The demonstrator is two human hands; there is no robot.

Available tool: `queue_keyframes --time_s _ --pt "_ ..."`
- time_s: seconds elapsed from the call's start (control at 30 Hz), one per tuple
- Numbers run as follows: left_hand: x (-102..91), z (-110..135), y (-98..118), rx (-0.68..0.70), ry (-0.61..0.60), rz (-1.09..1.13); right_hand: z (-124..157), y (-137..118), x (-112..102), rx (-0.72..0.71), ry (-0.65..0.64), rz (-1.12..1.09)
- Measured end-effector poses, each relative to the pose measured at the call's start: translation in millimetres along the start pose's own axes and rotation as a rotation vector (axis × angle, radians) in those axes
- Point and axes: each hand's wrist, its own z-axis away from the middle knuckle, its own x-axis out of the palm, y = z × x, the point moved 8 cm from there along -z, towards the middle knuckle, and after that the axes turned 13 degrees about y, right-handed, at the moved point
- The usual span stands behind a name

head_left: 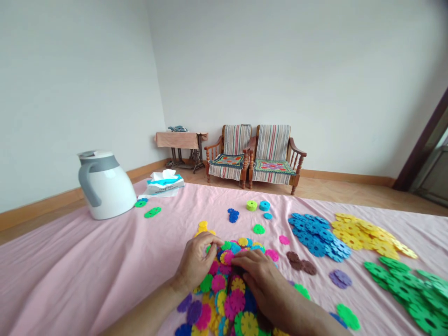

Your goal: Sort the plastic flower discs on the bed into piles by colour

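A mixed pile of flower-shaped plastic discs (pixel 219 283) in pink, yellow, green, blue and purple lies in front of me. My left hand (pixel 198 257) is at its upper left, thumb and index finger curled into a pinch; whether a disc is between them is hidden. Over the pile's right side reaches my right hand (pixel 261 273), palm down, fingers stretched out and the thumb apart. Its fingertips rest by a pink disc (pixel 227 257). A yellow disc group (pixel 203 226) lies just beyond my left hand.
Sorted heaps of blue discs (pixel 315 235), yellow discs (pixel 367 233) and green discs (pixel 402 284) lie to the right on the pink cloth (pixel 147 252). Brown discs (pixel 297 262) are nearer. A white jug (pixel 108 189) and tissue pack (pixel 166 183) stand at left; two chairs (pixel 273 144) are beyond.
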Motion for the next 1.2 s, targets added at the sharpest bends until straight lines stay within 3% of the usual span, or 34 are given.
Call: queue_keyframes --time_s 0.23,0.3,0.47,0.6,0.8,1.07,1.2 --pt "2.6 1 -3 0.006 -0.008 0.018 10 -6 -5 0.036 -0.067 -0.119" --pt "2.7 0 -2 0.002 -0.007 0.023 8 5 -9 0.076 -0.044 -0.12" --pt "2.4 0 -1 -0.008 -0.004 0.033 -2 59 -32 0.137 0.232 0.151" --pt "2.5 1 -1 -0.003 -0.012 0.036 -3 91 -35 0.137 0.242 0.339" --pt "1.4 0 1 -0.001 -0.002 0.042 0 101 -32 0.147 0.184 0.348" --pt "3.7 1 -3 -0.005 -0.024 0.029 -3 111 -41 0.231 0.237 0.234" --pt "4.0 1 -3 -0.003 -0.026 0.033 -5 127 -59 0.325 0.324 0.204"
